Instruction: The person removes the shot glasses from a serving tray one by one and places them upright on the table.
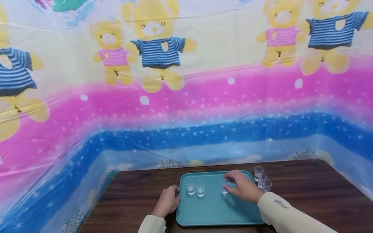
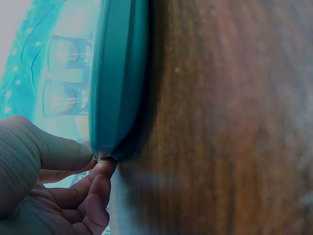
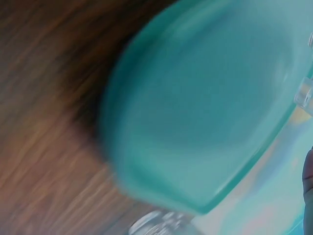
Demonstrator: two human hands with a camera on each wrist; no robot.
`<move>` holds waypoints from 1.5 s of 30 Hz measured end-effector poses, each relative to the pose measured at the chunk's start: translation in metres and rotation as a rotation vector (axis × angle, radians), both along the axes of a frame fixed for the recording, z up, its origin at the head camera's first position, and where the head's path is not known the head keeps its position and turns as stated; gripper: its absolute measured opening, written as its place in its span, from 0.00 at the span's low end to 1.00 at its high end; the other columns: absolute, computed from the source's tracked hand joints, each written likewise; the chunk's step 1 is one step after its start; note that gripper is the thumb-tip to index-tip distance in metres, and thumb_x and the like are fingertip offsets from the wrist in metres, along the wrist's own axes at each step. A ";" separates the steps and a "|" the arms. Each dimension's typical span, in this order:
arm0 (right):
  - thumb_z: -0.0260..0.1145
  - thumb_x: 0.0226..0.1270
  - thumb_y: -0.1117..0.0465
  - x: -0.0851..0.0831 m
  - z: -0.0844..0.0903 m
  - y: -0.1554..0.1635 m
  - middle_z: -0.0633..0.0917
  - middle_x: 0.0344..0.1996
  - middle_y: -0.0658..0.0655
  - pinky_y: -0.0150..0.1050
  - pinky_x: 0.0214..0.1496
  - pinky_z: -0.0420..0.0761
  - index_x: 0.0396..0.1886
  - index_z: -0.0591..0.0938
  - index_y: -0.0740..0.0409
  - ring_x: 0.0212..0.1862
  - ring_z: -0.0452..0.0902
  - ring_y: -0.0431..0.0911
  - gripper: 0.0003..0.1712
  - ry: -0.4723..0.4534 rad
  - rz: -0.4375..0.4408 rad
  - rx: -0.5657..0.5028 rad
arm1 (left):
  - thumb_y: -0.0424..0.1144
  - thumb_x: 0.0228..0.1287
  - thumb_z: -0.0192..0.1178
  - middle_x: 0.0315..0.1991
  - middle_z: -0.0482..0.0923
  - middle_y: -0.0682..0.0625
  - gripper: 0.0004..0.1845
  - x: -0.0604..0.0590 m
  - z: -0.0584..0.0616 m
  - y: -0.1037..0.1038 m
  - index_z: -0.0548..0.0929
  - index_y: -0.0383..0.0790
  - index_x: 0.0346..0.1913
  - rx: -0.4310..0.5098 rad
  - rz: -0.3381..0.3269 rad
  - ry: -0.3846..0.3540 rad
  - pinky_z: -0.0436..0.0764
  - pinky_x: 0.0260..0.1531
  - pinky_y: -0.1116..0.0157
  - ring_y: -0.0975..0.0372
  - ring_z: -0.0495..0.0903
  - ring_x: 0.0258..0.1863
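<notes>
A teal tray [image 1: 215, 212] lies on the wooden table. At its left rim my left hand [image 1: 169, 200] pinches the edge between thumb and fingers; the left wrist view shows the thumb [image 2: 66, 155] against the rim. Two small clear shot glasses, one [image 1: 190, 187] beside the other [image 1: 200, 189], stand upright on the tray's left half. Over the right half, my right hand [image 1: 242, 186] holds a third shot glass [image 1: 224, 187] between thumb and fingers, at or just above the tray surface. Only a sliver of that hand [image 3: 308, 191] enters the right wrist view.
Several more shot glasses [image 1: 258, 173] stand in a slanting row on the table [image 1: 303, 187], close to the tray's right rim. Behind the table hangs a printed sheet [image 1: 204, 136] with bears, and it also runs along both sides.
</notes>
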State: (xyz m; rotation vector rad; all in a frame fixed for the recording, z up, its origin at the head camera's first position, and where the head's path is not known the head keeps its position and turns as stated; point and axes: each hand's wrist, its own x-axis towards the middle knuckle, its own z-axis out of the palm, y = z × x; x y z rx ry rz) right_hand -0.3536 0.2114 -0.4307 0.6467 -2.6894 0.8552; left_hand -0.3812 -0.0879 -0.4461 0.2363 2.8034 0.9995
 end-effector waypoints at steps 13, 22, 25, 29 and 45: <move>0.71 0.58 0.60 0.008 -0.004 0.035 0.76 0.34 0.46 0.37 0.35 0.74 0.46 0.80 0.53 0.35 0.72 0.41 0.16 0.056 -0.052 0.036 | 0.27 0.64 0.58 0.32 0.75 0.46 0.15 -0.001 -0.001 -0.004 0.78 0.30 0.53 -0.031 0.027 0.011 0.75 0.27 0.59 0.58 0.74 0.29; 0.72 0.55 0.61 0.015 -0.003 0.051 0.78 0.33 0.46 0.36 0.34 0.75 0.44 0.80 0.55 0.35 0.73 0.40 0.16 0.056 -0.080 0.044 | 0.27 0.64 0.58 0.30 0.74 0.47 0.15 0.000 -0.002 -0.004 0.78 0.29 0.53 -0.036 0.027 0.016 0.74 0.27 0.59 0.58 0.73 0.28; 0.73 0.55 0.61 0.018 -0.001 0.058 0.78 0.32 0.46 0.36 0.33 0.75 0.43 0.81 0.56 0.33 0.73 0.40 0.16 0.046 -0.085 0.035 | 0.27 0.63 0.58 0.30 0.74 0.47 0.15 0.000 -0.001 -0.004 0.78 0.29 0.53 -0.037 0.024 0.023 0.74 0.27 0.59 0.58 0.73 0.28; 0.72 0.56 0.61 0.022 0.002 0.067 0.77 0.31 0.47 0.35 0.31 0.74 0.44 0.81 0.57 0.32 0.73 0.41 0.16 0.007 -0.094 0.022 | 0.27 0.64 0.58 0.30 0.74 0.47 0.14 -0.001 -0.002 -0.003 0.78 0.29 0.53 -0.046 0.020 0.029 0.74 0.27 0.59 0.59 0.74 0.28; 0.73 0.54 0.55 0.046 0.001 0.115 0.75 0.25 0.45 0.33 0.26 0.73 0.35 0.79 0.54 0.26 0.70 0.36 0.14 -0.064 -0.161 0.038 | 0.26 0.64 0.57 0.29 0.74 0.47 0.15 0.000 -0.001 0.001 0.77 0.28 0.53 -0.039 -0.006 0.035 0.73 0.27 0.59 0.58 0.73 0.27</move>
